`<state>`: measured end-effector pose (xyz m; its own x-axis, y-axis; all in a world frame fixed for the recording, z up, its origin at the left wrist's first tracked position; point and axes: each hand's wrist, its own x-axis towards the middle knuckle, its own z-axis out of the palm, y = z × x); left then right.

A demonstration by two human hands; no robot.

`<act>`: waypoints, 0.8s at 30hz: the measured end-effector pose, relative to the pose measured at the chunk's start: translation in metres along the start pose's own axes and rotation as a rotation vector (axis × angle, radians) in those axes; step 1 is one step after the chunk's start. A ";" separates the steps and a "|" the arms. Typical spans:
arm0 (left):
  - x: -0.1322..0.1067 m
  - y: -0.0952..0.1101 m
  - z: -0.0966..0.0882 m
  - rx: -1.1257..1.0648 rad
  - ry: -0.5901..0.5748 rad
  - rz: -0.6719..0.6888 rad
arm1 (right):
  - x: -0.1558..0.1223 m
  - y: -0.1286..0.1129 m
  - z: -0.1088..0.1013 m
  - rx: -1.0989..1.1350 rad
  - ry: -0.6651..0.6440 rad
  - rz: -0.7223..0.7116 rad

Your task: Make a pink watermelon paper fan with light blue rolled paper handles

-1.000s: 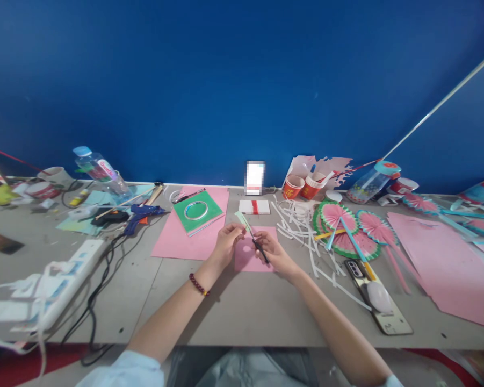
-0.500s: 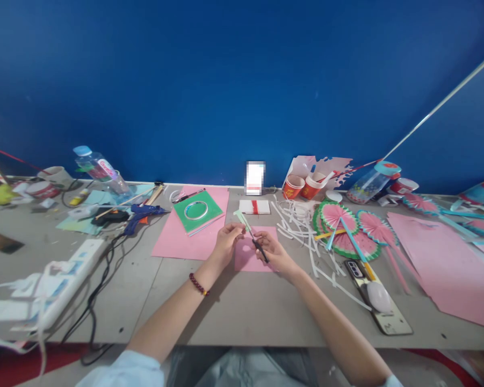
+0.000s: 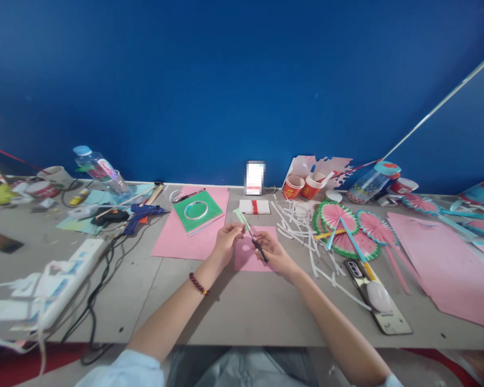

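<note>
My right hand [image 3: 272, 252] grips the black handles of a pair of scissors [image 3: 260, 250], whose blades point up and to the left. Beside them, the fingers of my left hand [image 3: 228, 242] are pinched together at the lower end of a pale green paper strip [image 3: 238, 215]; their hold on it is partly hidden. The blades lie close along the strip, and I cannot tell whether they touch it. Beneath both hands is a small pink paper square [image 3: 252, 263] on the grey table.
To the left are a green paper stack [image 3: 209, 217] with a tape ring, a blue glue gun [image 3: 139, 215] and a power strip [image 3: 74, 279]. On the right lie white paper strips [image 3: 306, 236], pink paper fans [image 3: 338, 217] and a phone [image 3: 392, 322]. Red paper cups [image 3: 293, 187] stand behind.
</note>
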<state>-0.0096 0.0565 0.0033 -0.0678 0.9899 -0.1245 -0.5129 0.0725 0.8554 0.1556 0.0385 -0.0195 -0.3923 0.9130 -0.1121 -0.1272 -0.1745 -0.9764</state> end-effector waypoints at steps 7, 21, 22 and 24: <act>0.001 -0.001 0.000 -0.012 0.006 0.003 | 0.000 -0.002 0.001 -0.004 0.011 0.003; 0.002 -0.002 -0.002 0.010 0.001 0.004 | 0.002 0.000 0.000 0.014 0.010 -0.003; 0.002 -0.002 -0.002 0.008 0.001 0.005 | 0.002 0.001 0.000 0.019 0.012 -0.006; 0.002 -0.003 -0.002 0.003 0.002 0.005 | 0.002 0.000 0.001 0.026 0.015 -0.013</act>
<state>-0.0103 0.0583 -0.0005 -0.0719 0.9901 -0.1209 -0.5098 0.0677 0.8576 0.1543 0.0402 -0.0193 -0.3771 0.9205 -0.1026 -0.1558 -0.1723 -0.9727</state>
